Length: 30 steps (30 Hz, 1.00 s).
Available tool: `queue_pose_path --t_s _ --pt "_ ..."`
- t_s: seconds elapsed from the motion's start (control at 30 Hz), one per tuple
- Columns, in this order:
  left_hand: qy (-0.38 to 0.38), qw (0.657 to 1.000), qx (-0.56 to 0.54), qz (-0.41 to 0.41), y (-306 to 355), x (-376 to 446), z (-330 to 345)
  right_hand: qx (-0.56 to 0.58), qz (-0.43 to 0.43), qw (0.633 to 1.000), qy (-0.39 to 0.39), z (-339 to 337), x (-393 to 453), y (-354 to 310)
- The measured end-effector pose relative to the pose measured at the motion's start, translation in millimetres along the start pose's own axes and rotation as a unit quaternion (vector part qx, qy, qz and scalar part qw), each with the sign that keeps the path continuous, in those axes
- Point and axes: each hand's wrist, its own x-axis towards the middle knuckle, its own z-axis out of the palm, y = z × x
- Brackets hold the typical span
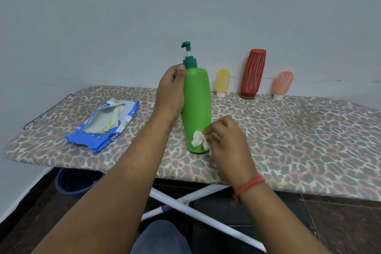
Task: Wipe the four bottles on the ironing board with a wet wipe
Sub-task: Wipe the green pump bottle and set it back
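head view: left hand (169, 90) grips green bottle (196, 109); right hand (224, 142) presses wipe (198, 139).

the left hand (170, 93) grips a tall green plastic pump bottle (196, 107) upright on the leopard-print ironing board (288, 130) while the right hand (226, 142) presses a crumpled white wet wipe (198, 140) against its base.

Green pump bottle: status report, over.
Left hand grips green pump bottle upright on ironing board. Right hand pinches wet wipe against its base. Nothing in the way.
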Motion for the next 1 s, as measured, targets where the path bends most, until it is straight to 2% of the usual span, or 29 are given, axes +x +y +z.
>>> queue_pose_path --t_s 0.17,0.27,0.47,0.6,0.77,0.83,1.0 --pt "-0.022 1.000 -0.007 0.022 4.5 -6.1 0.6 0.064 0.038 0.992 0.102 -22.5 63.8 -25.0" --pt "-0.032 0.999 -0.008 0.029 5.7 -8.4 2.4 0.103 0.048 0.985 0.134 -35.8 101.2 -40.1" --pt "-0.022 0.999 0.001 0.037 5.5 -10.0 3.1 0.089 0.038 0.993 0.070 -44.9 105.8 -41.2" --pt "-0.041 0.999 0.007 0.032 7.9 -11.3 6.1 0.036 0.022 0.996 0.084 -50.3 119.5 -51.3" --pt "-0.042 0.999 0.006 0.032 10.8 -12.4 3.2 0.081 0.094 0.992 0.016 -49.7 136.4 -52.0" --pt "-0.040 0.999 0.011 0.036 10.9 -13.8 4.5 0.090 0.096 0.991 0.003 -52.6 134.1 -50.0" --pt "-0.037 0.998 0.002 0.044 9.3 -14.1 5.1 0.003 0.009 0.997 0.078 -49.4 114.3 -53.4"
